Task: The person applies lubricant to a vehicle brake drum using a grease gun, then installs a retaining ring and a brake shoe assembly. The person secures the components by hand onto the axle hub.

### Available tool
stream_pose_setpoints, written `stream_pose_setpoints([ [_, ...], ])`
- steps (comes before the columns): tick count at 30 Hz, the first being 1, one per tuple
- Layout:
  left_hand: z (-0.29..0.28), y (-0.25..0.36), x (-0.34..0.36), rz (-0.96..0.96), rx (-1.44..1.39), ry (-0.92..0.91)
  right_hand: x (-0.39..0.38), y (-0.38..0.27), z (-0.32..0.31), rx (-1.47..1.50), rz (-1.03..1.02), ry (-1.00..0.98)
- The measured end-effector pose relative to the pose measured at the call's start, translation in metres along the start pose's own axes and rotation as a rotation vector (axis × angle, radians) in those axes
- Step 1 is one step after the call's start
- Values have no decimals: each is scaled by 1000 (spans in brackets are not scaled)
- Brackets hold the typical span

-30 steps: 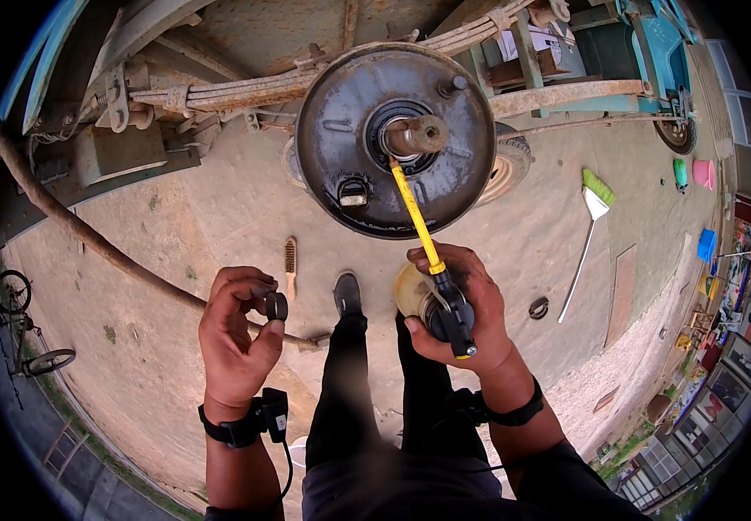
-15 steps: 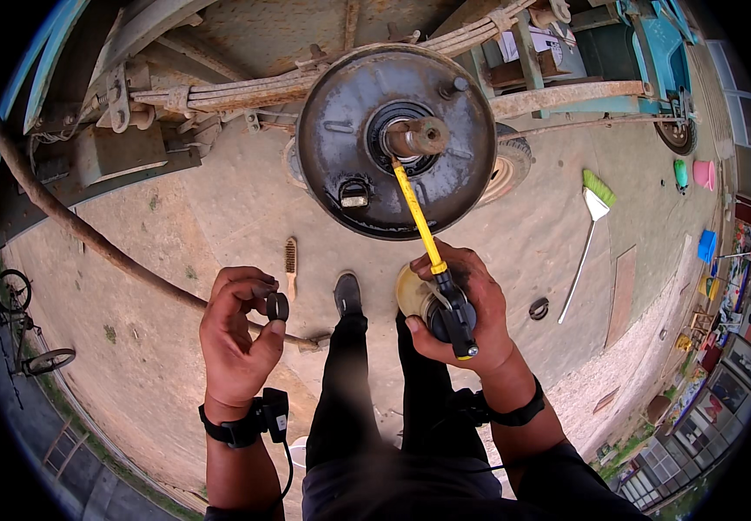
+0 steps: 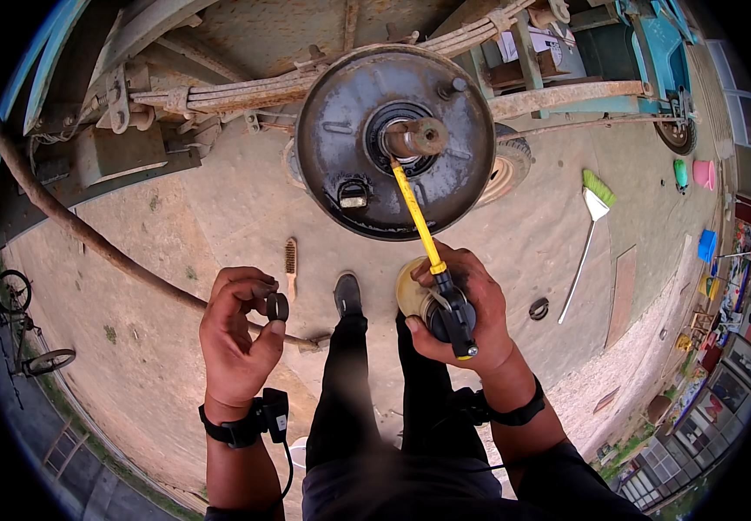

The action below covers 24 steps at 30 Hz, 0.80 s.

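Dark metal forms the round drum [image 3: 455, 174] that faces you, with a stubby shaft [image 3: 414, 136] sticking out of its centre. Nearer to you than the drum and off to its left, your left hand [image 3: 241, 339] is nearly closed, thumb and fingertips pinching a small dark ring [image 3: 277, 306], well apart from the drum. On your side of the drum and slightly to its right, your right hand [image 3: 486, 330] curls around the black end of a yellow-and-black tool [image 3: 420, 219]; its yellow stem crosses the drum's face and the tip reaches the hub just beside the shaft, though you cannot tell whether it touches. Under that hand shows a pale yellow round piece [image 3: 409, 291], partly hidden by your fingers. On the ground [image 3: 219, 204], a wire brush [image 3: 291, 266] lies to the drum's left on your side, a loose black ring [image 3: 539, 307] lies to its right, and a green-headed broom [image 3: 597, 205] lies farther right of it
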<state>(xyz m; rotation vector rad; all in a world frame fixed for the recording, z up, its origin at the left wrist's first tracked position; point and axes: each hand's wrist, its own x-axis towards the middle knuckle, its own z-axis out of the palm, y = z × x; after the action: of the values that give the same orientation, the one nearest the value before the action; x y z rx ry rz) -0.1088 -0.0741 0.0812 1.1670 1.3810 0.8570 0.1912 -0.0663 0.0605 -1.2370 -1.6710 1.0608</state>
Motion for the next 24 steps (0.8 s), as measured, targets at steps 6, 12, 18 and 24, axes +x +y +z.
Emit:
stream_pose_setpoints([
  [6, -2, -2, -1, 0, 6, -5, 0, 3, -5, -46, -2, -15],
  [12, -1, 1, 0, -1, 7, -5, 0, -1, -5, -53, 8, -9],
  [18, -3, 0, 0, -2, 18, -3, 0, -2, -5, -43, 27, 4],
  [24, -4, 0, 0, 1, 24, -4, -1, 0, -5, -46, 13, -2],
])
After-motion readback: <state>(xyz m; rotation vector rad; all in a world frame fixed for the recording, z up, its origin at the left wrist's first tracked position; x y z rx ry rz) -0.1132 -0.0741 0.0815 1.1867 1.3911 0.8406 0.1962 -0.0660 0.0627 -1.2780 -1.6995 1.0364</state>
